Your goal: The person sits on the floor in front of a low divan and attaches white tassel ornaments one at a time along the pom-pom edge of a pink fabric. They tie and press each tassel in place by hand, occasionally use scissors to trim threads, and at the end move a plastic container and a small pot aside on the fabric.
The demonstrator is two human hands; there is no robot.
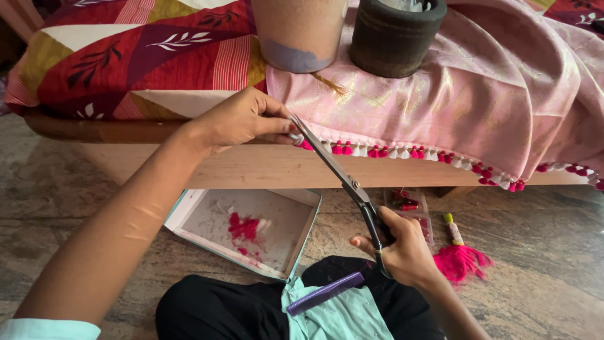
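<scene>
Scissors (343, 173) run diagonally from lower right to upper left, blades nearly shut, tips at the tasselled hem of the pink cloth (503, 94). We see the right hand (402, 249) clenched through the dark handle loops, thumb side up, little finger sticking out to the left. The left hand (242, 119) pinches the hem just at the blade tips, thumb and forefinger closed on what looks like one small white tassel, though the blade partly hides it, so we cannot be sure.

The fringe of tassels (402, 152), magenta and white by turns, follows the cloth's lower edge from the pinch point out to the right. The cloth drapes over a bed edge, beside a red, yellow and white patterned cover (138, 50). Two pots weigh the cloth down: a tan one (296, 31) and a dark, ribbed one (393, 41), just beside each other.

On the stone floor: an open shallow box (207, 214) with magenta thread scraps inside, below the left forearm. A purple comb (327, 293) lies on our lap. Near the right wrist sits a loose magenta thread bundle (462, 261), a small yellow-capped tube (452, 230) just above it, and a clear case with red spools (409, 203) behind the right hand.
</scene>
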